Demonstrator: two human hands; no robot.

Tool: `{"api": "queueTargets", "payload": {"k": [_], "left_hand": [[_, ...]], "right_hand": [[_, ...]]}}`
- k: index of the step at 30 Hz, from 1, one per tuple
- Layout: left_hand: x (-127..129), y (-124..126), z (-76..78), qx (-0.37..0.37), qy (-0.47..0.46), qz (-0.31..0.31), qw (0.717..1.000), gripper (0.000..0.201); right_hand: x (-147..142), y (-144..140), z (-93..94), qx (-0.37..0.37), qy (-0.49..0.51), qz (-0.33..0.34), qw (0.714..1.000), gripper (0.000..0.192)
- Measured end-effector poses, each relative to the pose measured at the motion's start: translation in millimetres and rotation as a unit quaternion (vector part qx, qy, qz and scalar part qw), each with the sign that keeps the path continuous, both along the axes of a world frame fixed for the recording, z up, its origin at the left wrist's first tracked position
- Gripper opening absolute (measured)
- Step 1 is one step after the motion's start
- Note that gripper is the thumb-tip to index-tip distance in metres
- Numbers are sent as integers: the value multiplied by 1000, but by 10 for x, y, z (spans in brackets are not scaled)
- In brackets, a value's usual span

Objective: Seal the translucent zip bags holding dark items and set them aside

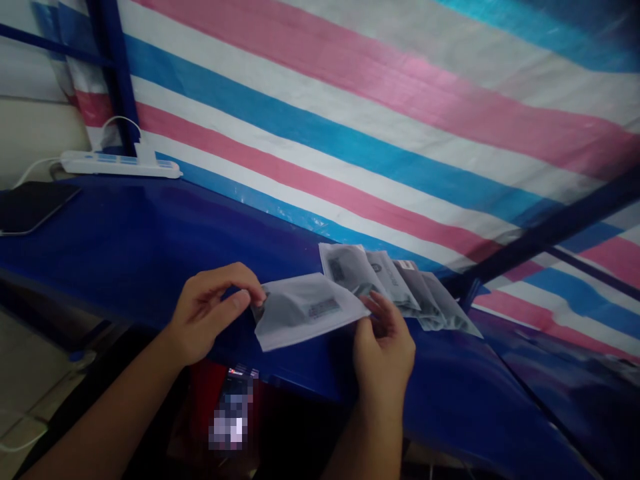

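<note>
Between my two hands hangs a translucent white pouch (pixel 300 313) with a dark printed label showing on its front; what is inside cannot be made out. My left hand (pixel 207 310) pinches the pouch's left end, where something dark shows at the fingertips. With thumb and fingers closed, my right hand (pixel 385 340) grips its right corner. Just behind the right hand, several similar flat pouches (pixel 395 277) lie overlapping in a row on the blue table (pixel 200 230).
A white power strip (pixel 123 164) with a plug and cable sits at the table's back left. A dark flat tablet-like device (pixel 35 207) lies at the left edge. Striped plastic sheeting (pixel 350 140) hangs behind. Below the table edge is a lit phone (pixel 234 407).
</note>
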State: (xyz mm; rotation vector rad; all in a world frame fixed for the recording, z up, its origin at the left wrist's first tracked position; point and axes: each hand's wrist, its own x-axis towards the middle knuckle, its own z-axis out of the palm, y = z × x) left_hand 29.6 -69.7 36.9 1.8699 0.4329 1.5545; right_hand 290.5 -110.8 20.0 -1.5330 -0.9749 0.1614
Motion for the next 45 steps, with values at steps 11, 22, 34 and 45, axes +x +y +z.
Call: {"api": "queueTargets", "payload": {"k": [11, 22, 34, 45], "left_hand": [[303, -207, 82, 89, 313, 66, 943, 14], [239, -165, 40, 105, 452, 235, 854, 27], [-1335, 1582, -157, 235, 315, 319, 863, 30], [-1061, 1955, 162, 115, 405, 392, 818, 38]], "right_hand": [[60, 11, 0, 107, 125, -7, 986, 27], [48, -27, 17, 113, 149, 10, 982, 25], [15, -42, 63, 87, 133, 35, 987, 24], [-83, -65, 60, 19, 61, 56, 996, 29]]}}
